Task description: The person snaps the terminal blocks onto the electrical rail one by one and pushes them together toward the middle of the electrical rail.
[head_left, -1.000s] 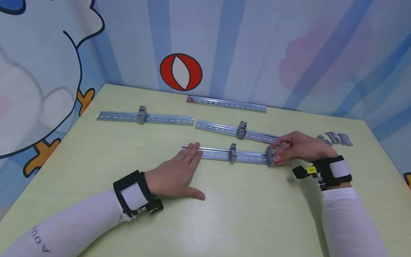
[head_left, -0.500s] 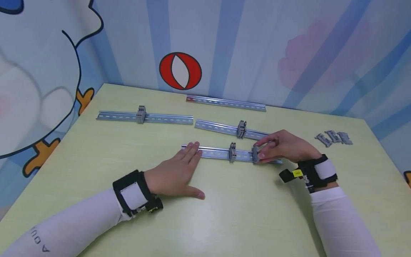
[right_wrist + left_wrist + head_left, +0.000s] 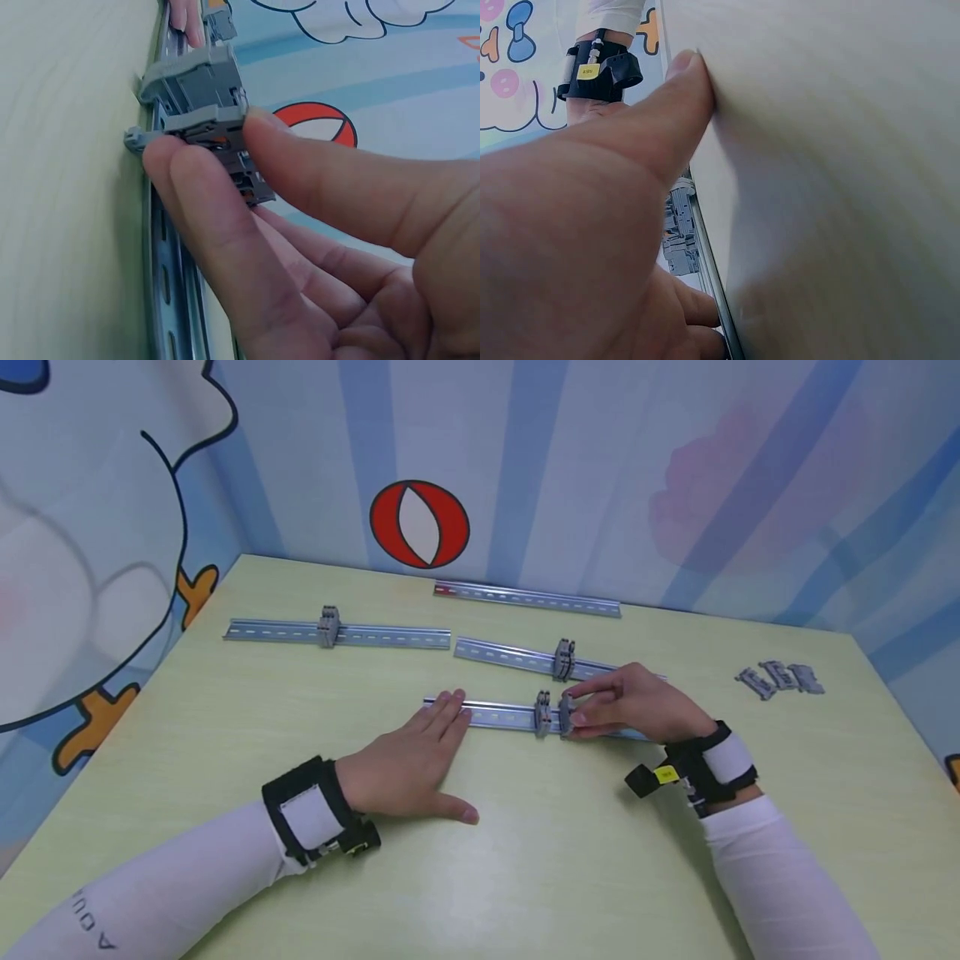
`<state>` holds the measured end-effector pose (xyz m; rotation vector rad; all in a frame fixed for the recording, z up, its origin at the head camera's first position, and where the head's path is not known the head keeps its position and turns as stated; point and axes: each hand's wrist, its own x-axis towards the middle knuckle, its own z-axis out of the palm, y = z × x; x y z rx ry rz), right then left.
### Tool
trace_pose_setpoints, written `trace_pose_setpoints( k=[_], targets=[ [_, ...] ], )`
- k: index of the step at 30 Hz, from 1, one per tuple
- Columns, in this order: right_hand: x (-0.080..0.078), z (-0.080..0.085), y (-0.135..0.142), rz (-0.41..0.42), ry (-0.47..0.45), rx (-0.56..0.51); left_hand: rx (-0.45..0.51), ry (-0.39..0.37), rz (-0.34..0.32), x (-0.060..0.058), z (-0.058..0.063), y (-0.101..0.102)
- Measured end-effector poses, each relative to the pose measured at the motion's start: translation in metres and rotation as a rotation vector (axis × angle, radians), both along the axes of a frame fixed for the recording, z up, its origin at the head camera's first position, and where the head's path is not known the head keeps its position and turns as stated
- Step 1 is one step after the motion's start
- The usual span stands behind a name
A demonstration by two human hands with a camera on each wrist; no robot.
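Observation:
The nearest slotted DIN rail (image 3: 498,717) lies across the middle of the table. Flat over its left end rests my left hand (image 3: 408,767), fingers straight and thumb spread out on the tabletop. My right hand (image 3: 637,703) pinches a grey terminal block (image 3: 566,714) between thumb and fingers, upright on the same rail. Just left of it stands another grey terminal block group (image 3: 542,714) on that rail, with a narrow gap between them. In the right wrist view the pinched terminal block (image 3: 217,127) shows its metal contacts and sits over the rail (image 3: 166,285).
Behind are a left rail (image 3: 397,637) with a terminal block group (image 3: 328,627), a middle rail (image 3: 502,656) with a terminal block group (image 3: 564,660), and a bare rail (image 3: 540,601) near the wall. Several loose terminal blocks (image 3: 780,678) lie at the right.
My right hand has slid the terminal block leftward along the near rail, from its right end to close beside the standing group. My left hand has stayed in place.

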<state>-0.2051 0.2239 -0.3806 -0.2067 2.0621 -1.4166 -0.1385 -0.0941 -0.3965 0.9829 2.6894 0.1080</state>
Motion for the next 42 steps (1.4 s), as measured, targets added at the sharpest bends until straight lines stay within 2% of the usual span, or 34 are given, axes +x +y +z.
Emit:
trace_pose_setpoints(
  k=[6,18,23,26,29,31,34,38,42],
  targets=[
    [0.003,0.001,-0.008,0.008,0.023,-0.005,0.004,-0.005,0.0,0.0,0.002,0.0],
    [0.006,0.002,-0.02,0.0,0.047,0.053,0.002,0.001,0.001,0.0,0.003,0.0],
    [0.006,0.002,-0.019,0.038,0.074,0.059,0.006,0.005,-0.004,0.0,0.002,-0.001],
    [0.006,0.005,-0.011,0.089,0.184,0.145,0.009,0.004,-0.003,0.0,0.001,-0.001],
    [0.006,0.008,0.001,0.101,0.343,0.345,0.003,0.0,-0.002,0.0,0.0,0.0],
    [0.005,0.009,0.009,0.098,0.414,0.477,-0.004,0.001,-0.003,0.0,0.0,0.0],
    [0.004,0.01,0.019,0.118,0.412,0.585,-0.013,-0.001,0.004,-0.001,0.001,-0.001],
    [0.001,0.01,0.025,0.183,0.385,0.614,-0.016,-0.014,0.024,-0.003,0.004,-0.005],
    [-0.002,0.007,0.019,0.195,0.441,0.612,-0.021,-0.041,0.05,-0.009,0.007,-0.015]
  ],
)
